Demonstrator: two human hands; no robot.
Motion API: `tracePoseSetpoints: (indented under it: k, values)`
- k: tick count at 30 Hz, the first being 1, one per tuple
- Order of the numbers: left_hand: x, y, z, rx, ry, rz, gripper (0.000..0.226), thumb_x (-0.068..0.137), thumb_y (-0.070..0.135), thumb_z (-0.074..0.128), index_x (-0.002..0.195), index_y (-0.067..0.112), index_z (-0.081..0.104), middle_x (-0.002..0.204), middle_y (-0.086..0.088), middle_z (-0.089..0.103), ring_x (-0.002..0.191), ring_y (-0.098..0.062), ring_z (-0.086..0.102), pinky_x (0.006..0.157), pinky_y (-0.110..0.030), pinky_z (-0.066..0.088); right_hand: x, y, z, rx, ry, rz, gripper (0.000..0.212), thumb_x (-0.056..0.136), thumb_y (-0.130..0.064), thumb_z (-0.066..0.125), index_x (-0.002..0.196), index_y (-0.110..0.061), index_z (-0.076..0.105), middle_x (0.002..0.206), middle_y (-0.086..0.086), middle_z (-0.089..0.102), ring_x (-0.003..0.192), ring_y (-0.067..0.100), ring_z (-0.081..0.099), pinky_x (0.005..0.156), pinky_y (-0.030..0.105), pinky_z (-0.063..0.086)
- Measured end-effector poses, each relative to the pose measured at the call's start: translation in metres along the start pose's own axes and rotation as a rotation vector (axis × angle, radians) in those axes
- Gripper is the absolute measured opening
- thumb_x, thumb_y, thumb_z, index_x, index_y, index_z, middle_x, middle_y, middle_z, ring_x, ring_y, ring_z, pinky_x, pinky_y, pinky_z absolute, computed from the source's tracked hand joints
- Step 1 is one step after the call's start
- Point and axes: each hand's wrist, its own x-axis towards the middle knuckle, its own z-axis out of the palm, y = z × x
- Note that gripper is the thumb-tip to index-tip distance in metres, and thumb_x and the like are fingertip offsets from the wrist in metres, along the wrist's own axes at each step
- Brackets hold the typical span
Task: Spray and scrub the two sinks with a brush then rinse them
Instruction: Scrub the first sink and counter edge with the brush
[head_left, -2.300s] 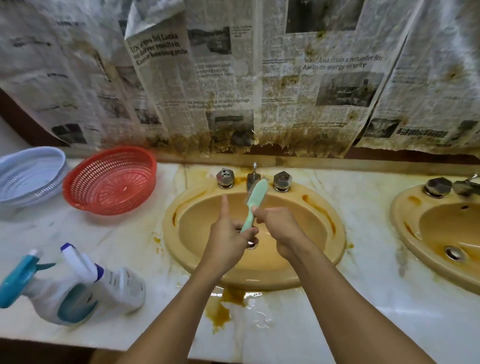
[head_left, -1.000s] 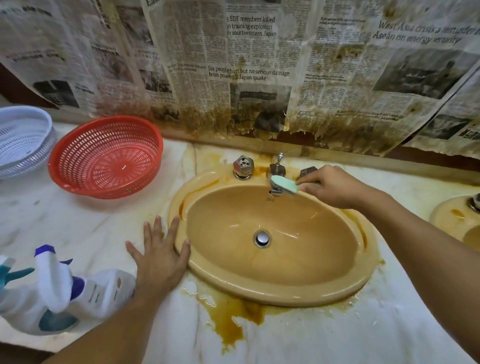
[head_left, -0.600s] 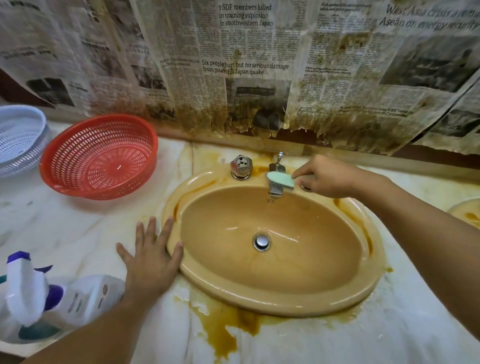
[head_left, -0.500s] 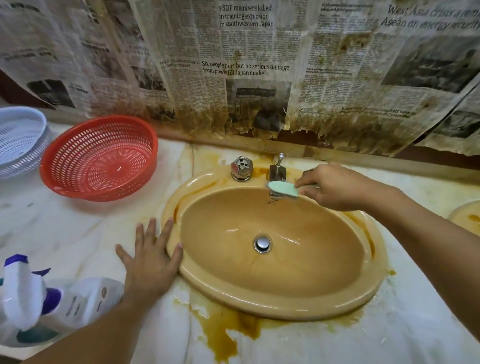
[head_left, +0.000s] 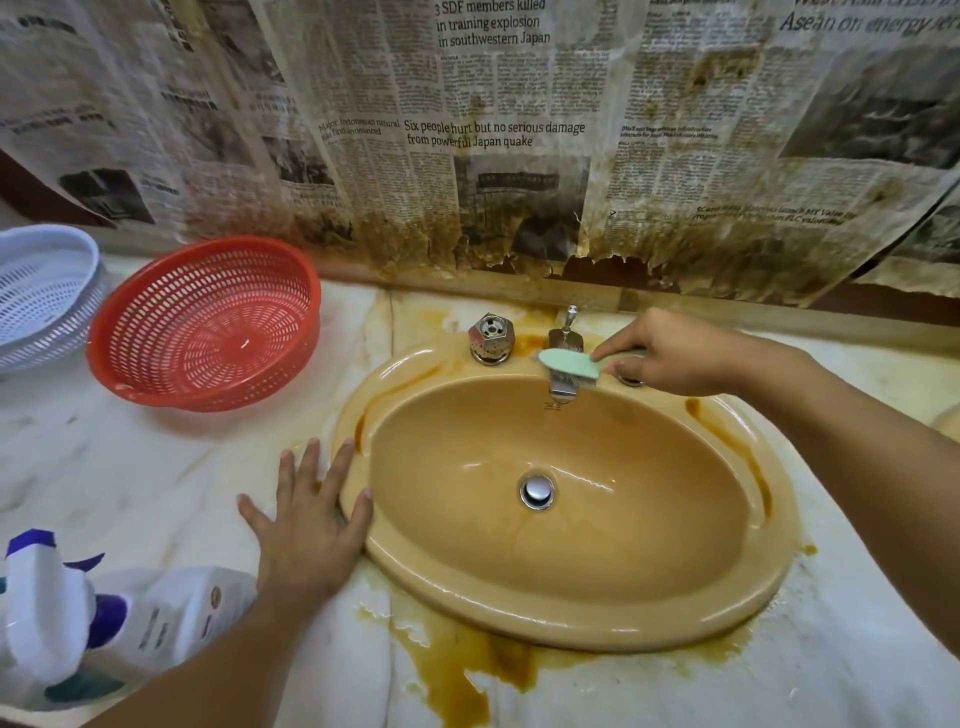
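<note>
evidently the brush (head_left: 569, 365) is held by its handle in the right hand (head_left: 675, 353), fingers curled round it with the forefinger laid along the top, so that the mint-green head is pressed onto the spout (head_left: 563, 387) at the back of the sink (head_left: 571, 623); scrubbing of the spout seems to be the step in hand. the left hand (head_left: 306, 519) is laid flat, fingers spread, on the marble counter (head_left: 130, 467) with its thumb touching the sink's rim, probably as a brace while the body leans in. the yellow-tan sink is seen wet and glossy, with rust-orange stains streaking its rim and pooled on the counter in front. the spray bottle (head_left: 171, 618) is seen lying near the left wrist.
</note>
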Motion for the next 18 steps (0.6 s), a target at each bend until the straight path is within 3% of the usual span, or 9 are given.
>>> tracePoseSetpoints:
  k: [2,4,5,8,10,12,15,18]
  values:
    - [0.002,0.000,0.001,0.001,0.006,-0.003,0.070,0.091,0.072,0.017,0.158,0.055,0.008,0.171,0.006,0.009,0.158,-0.018,-0.004,0.116,-0.073,0.001,0.008,-0.004,0.003,-0.016,0.013,-0.023,0.028,0.102,-0.034,0.058,0.127,-0.030,0.071,0.096,-0.027,0.064,0.095,0.005,0.054,0.087,0.031,0.043]
    - [0.002,-0.001,0.001,0.002,0.009,-0.005,0.070,0.091,0.072,0.019,0.158,0.055,0.009,0.171,0.006,0.011,0.158,-0.019,-0.002,0.116,-0.073,0.002,0.022,-0.005,0.008,0.008,0.073,0.030,0.030,0.102,-0.033,0.056,0.129,-0.028,0.070,0.122,-0.008,0.070,0.119,0.020,0.053,0.099,0.037,0.047]
    - [0.002,0.000,0.000,-0.001,0.009,-0.005,0.070,0.091,0.072,0.019,0.158,0.054,0.010,0.171,0.006,0.011,0.158,-0.019,-0.002,0.116,-0.073,0.002,0.027,-0.005,0.010,0.026,0.099,0.079,0.031,0.102,-0.032,0.055,0.129,-0.028,0.070,0.128,-0.001,0.068,0.121,0.022,0.052,0.101,0.039,0.047]
    - [0.003,0.000,-0.001,-0.016,0.014,-0.008,0.069,0.091,0.072,0.019,0.158,0.055,0.012,0.170,0.006,0.012,0.158,-0.018,-0.002,0.116,-0.072,0.001,0.035,-0.007,0.012,-0.017,0.117,0.118,0.032,0.104,-0.028,0.054,0.131,-0.023,0.068,0.133,0.006,0.064,0.117,0.023,0.051,0.094,0.036,0.048]
    - [0.003,-0.001,-0.001,-0.020,0.018,-0.007,0.069,0.092,0.072,0.020,0.158,0.055,0.012,0.170,0.006,0.013,0.158,-0.017,-0.001,0.116,-0.072,0.000,0.031,-0.011,0.006,-0.034,0.088,0.067,0.031,0.104,-0.026,0.054,0.131,-0.020,0.068,0.131,0.005,0.066,0.103,0.017,0.050,0.080,0.027,0.044]
    - [0.004,-0.001,0.000,-0.024,0.023,-0.011,0.068,0.092,0.071,0.021,0.157,0.055,0.012,0.170,0.006,0.014,0.158,-0.018,0.000,0.116,-0.072,0.001,0.020,-0.017,-0.005,-0.061,0.025,0.008,0.030,0.104,-0.026,0.057,0.130,-0.021,0.070,0.130,0.003,0.067,0.096,0.012,0.046,0.082,0.023,0.035]
    - [0.005,-0.002,0.000,-0.017,0.026,-0.010,0.068,0.092,0.071,0.021,0.157,0.055,0.011,0.170,0.006,0.015,0.158,-0.018,0.001,0.116,-0.072,0.002,0.007,-0.025,-0.016,-0.152,-0.051,-0.046,0.027,0.102,-0.030,0.060,0.126,-0.027,0.073,0.129,0.001,0.068,0.096,0.011,0.047,0.084,0.023,0.033]
    - [0.005,-0.002,0.000,-0.022,0.021,-0.012,0.068,0.092,0.071,0.020,0.157,0.056,0.011,0.170,0.006,0.014,0.158,-0.018,0.001,0.116,-0.072,0.001,0.008,-0.029,-0.010,-0.146,0.008,-0.016,0.028,0.103,-0.027,0.057,0.128,-0.026,0.071,0.111,-0.004,0.071,0.081,0.011,0.046,0.072,0.023,0.034]
